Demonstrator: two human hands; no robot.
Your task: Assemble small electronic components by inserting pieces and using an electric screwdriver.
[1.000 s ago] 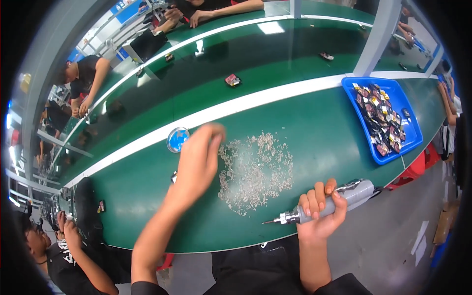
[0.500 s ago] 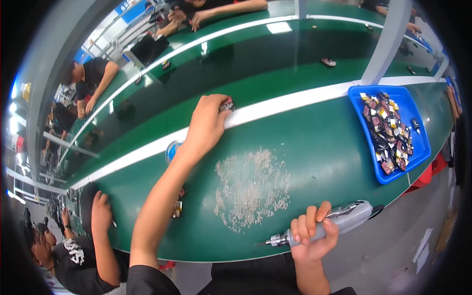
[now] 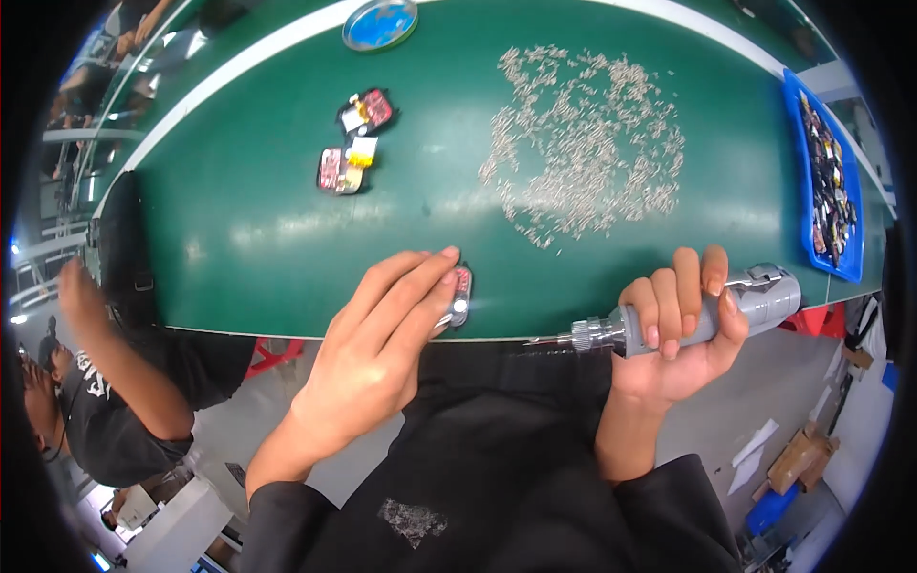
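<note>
My right hand [image 3: 673, 329] is wrapped around a grey electric screwdriver [image 3: 769, 294], whose thin bit points left, close to the table's front edge. My left hand [image 3: 377, 344] has its fingers pressed together on a small electronic module [image 3: 462, 294] with a dark case and a reddish board. That module is at the table's front edge, partly covered by the fingers. Farther back on the left lie two similar modules, one [image 3: 376, 108] behind the other [image 3: 334, 170], with white and yellow parts on them. Many tiny silver screws [image 3: 592, 143] are spread over the green table [image 3: 239, 239].
A blue tray [image 3: 815, 250] full of modules stands at the far right. A round dish [image 3: 380, 25] with blue inside sits at the back left. To my left, a co-worker in a black shirt [image 3: 110, 420] sits at the same table.
My left hand has come back from the white rail to the table's front edge, bringing a module with it. The screwdriver remains in my right hand. The view has tilted down.
</note>
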